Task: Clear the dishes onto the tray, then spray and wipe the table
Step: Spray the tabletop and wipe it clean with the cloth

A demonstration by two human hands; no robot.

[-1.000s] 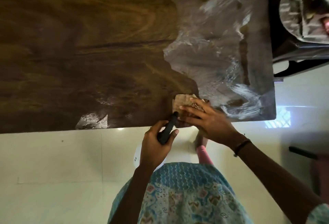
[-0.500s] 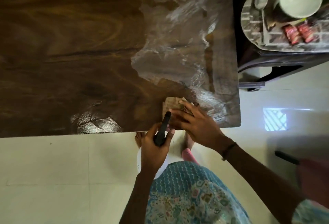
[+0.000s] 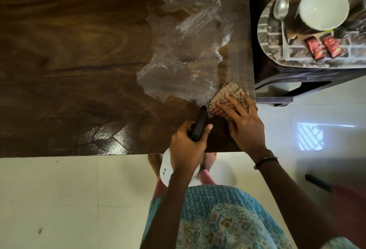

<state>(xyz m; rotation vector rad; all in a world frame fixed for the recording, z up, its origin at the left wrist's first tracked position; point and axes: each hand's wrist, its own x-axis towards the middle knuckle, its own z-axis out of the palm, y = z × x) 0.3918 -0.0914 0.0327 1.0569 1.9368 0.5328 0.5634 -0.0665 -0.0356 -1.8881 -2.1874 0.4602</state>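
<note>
1. now the right hand (image 3: 244,125) presses the cloth (image 3: 223,98) flat with straight fingers near the right corner of the table (image 3: 69,60).
2. the cloth looks soft, light and damp; a flat palm on its middle should control it best.
3. the left hand (image 3: 187,147) grips the spray bottle (image 3: 198,124) at its neck; the plastic looks rigid and maybe slippery.

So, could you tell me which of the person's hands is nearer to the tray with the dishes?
Right. The right hand presses the cloth by the table corner nearest the tray; the left hand, holding the spray bottle, is farther away.
</note>
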